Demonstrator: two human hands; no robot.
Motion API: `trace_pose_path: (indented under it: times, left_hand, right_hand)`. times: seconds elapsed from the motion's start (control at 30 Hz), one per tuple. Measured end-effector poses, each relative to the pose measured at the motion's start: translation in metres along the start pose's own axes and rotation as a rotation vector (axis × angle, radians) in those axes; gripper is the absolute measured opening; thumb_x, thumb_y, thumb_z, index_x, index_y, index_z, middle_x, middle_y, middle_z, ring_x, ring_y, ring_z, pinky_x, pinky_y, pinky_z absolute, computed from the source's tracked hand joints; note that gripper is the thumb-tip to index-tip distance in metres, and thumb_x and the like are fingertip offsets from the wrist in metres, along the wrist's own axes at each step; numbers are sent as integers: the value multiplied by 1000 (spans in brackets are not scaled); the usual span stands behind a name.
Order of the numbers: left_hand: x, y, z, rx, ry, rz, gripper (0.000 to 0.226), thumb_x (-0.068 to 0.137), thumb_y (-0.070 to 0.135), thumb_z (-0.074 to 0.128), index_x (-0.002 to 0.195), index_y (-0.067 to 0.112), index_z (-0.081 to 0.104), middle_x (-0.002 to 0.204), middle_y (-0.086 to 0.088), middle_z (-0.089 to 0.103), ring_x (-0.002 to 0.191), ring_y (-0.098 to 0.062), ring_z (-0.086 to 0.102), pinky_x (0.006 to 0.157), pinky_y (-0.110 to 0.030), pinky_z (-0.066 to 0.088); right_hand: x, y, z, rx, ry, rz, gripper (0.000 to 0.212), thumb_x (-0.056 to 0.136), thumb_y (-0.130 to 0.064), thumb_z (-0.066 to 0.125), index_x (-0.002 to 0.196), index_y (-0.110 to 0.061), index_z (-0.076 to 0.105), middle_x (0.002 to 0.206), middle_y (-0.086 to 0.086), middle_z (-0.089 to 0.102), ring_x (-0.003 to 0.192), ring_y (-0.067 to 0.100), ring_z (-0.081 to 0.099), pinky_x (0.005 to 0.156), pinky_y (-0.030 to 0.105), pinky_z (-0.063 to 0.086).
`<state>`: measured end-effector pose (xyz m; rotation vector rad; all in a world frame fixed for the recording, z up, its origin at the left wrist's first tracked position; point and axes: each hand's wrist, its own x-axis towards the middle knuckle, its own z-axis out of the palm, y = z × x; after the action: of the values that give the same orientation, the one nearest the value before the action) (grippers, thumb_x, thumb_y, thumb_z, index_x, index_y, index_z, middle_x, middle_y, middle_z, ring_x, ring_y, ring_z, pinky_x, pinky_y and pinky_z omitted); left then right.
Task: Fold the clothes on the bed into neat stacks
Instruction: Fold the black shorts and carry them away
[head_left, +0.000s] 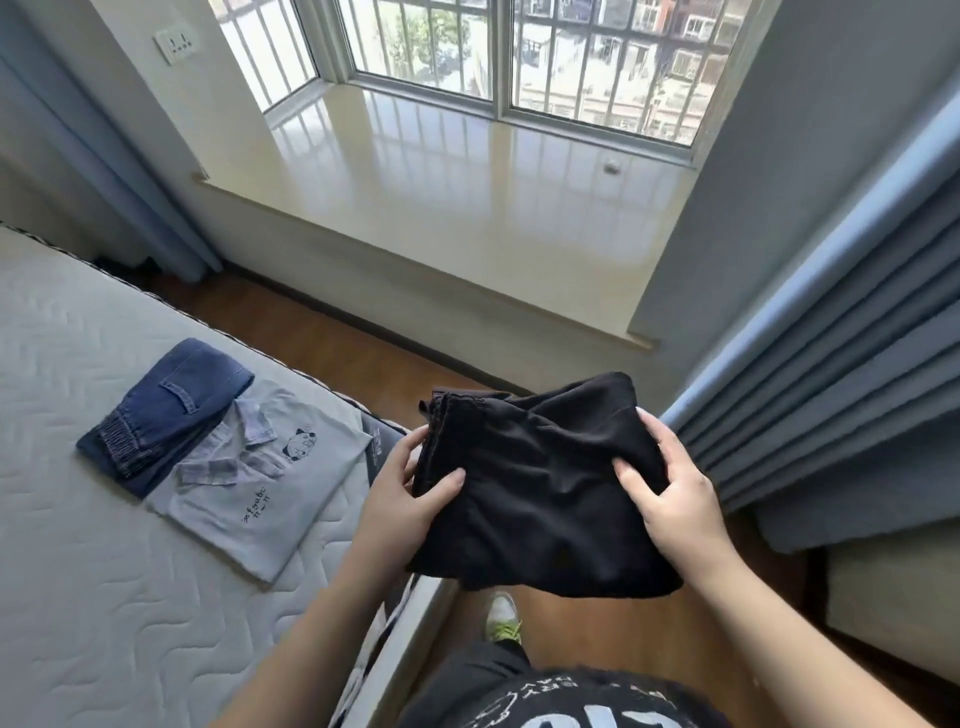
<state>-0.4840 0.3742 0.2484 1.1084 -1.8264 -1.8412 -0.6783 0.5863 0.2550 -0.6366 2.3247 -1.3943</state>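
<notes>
Folded grey shirt (260, 488): small print under cartoon figure, possibly "sefgabc". Person's black top (571, 701): white lettering, unreadable.

Folded black garment (540, 488) gripped between left hand (410, 499) and right hand (670, 499); left of them, folded jeans (161, 410) atop grey shirt (270, 488) on bed (78, 571).

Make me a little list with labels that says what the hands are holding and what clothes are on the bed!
Held garment: black garment, folded, held in the air beside the bed, over the floor
Left hand: grips the garment's left edge, thumb on top
Right hand: grips the right edge, fingers curled onto the cloth
On the bed: folded blue jeans and a folded light shirt with a cartoon print
How they lie: jeans overlap the shirt's upper left corner
Nearby: window sill, blue curtain
</notes>
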Motion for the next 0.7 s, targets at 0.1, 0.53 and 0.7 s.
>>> trace_pose_path:
  times: [0.1, 0.53, 0.7]
  left_hand:
    - [49, 18, -4, 5, 19, 13, 56, 72, 35, 78, 121, 47, 56, 107, 19, 71, 101, -3, 68, 83, -18, 54]
    - [229, 66, 17, 27, 262, -14, 57, 69, 45, 79, 121, 53, 57, 108, 21, 70, 102, 0, 66, 90, -26, 51]
    - [277, 87, 14, 14, 392, -48, 57, 68, 50, 77, 119, 60, 54, 109, 29, 67, 102, 8, 63, 89, -23, 48]
  right_hand:
    - [50, -12, 11, 15, -14, 6, 56, 90, -27, 68, 138, -45, 46, 125, -37, 51, 109, -28, 44, 86, -8, 28]
    - [290, -28, 42, 33, -199, -47, 55, 91, -32, 65, 138, -50, 42, 116, -43, 53, 105, -22, 49, 84, -3, 34]
    - [376, -52, 65, 35, -354, -113, 54, 93, -32, 62, 136, -56, 40, 131, -32, 53, 118, -8, 51, 97, 22, 41]
